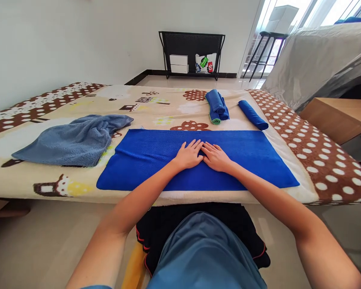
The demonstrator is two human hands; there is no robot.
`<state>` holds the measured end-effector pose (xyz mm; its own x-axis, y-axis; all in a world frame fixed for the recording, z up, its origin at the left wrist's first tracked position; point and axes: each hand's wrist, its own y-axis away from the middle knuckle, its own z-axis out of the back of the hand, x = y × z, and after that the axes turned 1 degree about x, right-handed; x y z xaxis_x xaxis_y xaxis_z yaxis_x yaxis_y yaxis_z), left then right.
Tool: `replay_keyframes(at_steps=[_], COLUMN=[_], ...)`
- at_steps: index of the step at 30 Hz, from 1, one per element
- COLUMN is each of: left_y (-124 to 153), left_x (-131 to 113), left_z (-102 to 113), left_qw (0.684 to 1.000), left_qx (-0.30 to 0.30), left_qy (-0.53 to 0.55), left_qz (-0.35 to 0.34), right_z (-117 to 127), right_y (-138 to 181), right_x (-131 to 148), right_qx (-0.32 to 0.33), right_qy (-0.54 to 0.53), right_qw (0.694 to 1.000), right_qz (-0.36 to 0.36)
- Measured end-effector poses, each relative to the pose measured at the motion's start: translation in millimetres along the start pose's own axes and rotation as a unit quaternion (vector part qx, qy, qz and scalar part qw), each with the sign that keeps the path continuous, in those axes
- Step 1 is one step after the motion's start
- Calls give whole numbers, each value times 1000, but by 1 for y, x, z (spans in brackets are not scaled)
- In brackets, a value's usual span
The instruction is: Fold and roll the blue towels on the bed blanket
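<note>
A bright blue towel point(249, 156) lies spread out flat near the bed's front edge, with a few creases on its left part. My left hand point(189, 155) rests palm down on the middle of it, fingers stretched out. Beside it, my right hand point(215, 156) also lies flat on the towel, and the fingertips of both hands meet. To the left, a crumpled grey-blue towel point(75, 138) sits in a loose heap. Beyond the flat towel are several rolled blue towels point(216, 104) stacked together, and a single rolled blue towel point(252, 114) is farther right.
A cream blanket with brown dotted borders point(325, 168) covers the bed. Behind stands a black rack point(193, 44) with white boxes point(179, 64) and a printed bag point(205, 63). At right are a wooden box-like piece point(338, 116), a plastic-covered object point(315, 56) and a stool point(266, 52).
</note>
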<state>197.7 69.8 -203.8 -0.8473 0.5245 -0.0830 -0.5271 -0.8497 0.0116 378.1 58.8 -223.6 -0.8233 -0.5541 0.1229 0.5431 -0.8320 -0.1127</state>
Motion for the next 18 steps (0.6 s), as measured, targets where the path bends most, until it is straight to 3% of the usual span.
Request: replay_keyframes(at_steps=[2, 4, 13, 18], left_y=[10, 26, 145, 179], left_x=[10, 35, 194, 232], left_z=[-5, -4, 2, -2], left_qw=[1000, 1000, 963, 945], left_qx=[6, 9, -42, -39], left_qy=[10, 14, -12, -22], left_qz=[4, 24, 265, 325], right_z=[-1, 0, 4, 2], right_y=[9, 26, 146, 178], right_x=[-9, -32, -173, -204], right_qx=[1, 2, -51, -51], right_qy=[-5, -5, 16, -5], right_qw=[1000, 999, 970, 960], right_qz=[-14, -45, -238, -276])
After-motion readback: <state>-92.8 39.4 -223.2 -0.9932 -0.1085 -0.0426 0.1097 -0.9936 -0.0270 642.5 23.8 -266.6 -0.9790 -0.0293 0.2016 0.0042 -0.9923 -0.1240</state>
